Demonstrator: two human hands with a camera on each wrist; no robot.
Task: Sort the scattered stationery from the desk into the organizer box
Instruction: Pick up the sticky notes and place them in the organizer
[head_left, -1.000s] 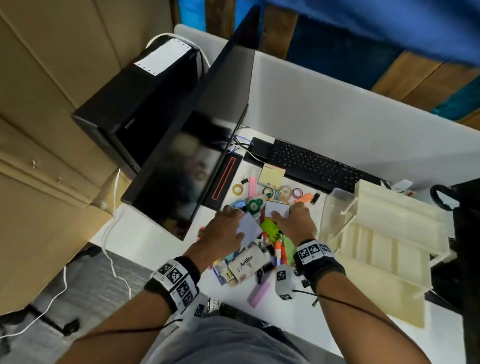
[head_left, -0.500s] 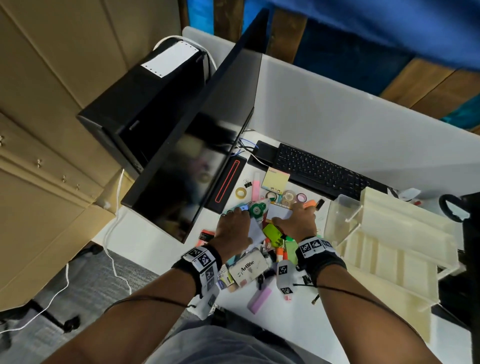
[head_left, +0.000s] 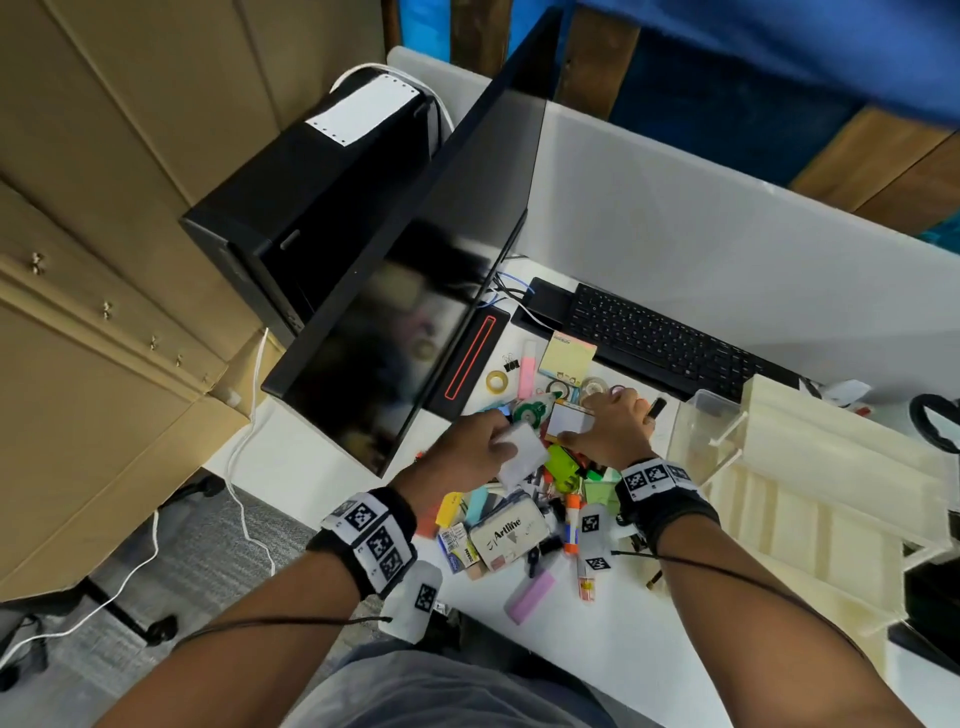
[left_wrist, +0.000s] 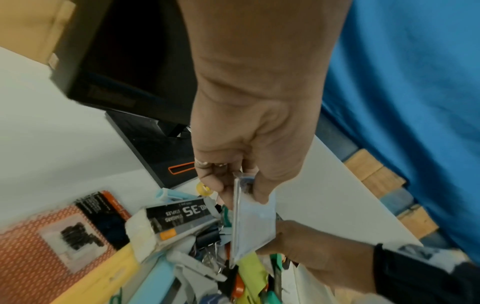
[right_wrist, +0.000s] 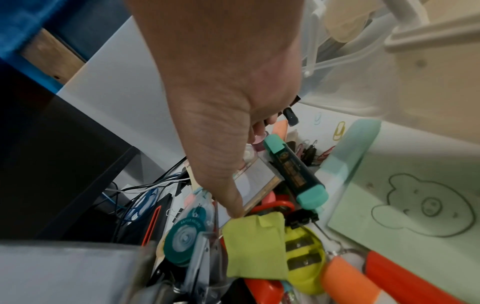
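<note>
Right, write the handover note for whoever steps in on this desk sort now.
Left hand: pinches a flat clear packet lifted above the pile.
Right hand: fingers curled on a white-faced card packet at the far side of the pile, thumb by the lime sticky pad.
Stationery pile: on the desk between monitor and keyboard; tapes, highlighters, staples box, Artline tin among it.
Organizer box: open at the right; the trays that show look bare.
Done: nothing visibly sorted.
Left: nearly the whole pile.
</note>
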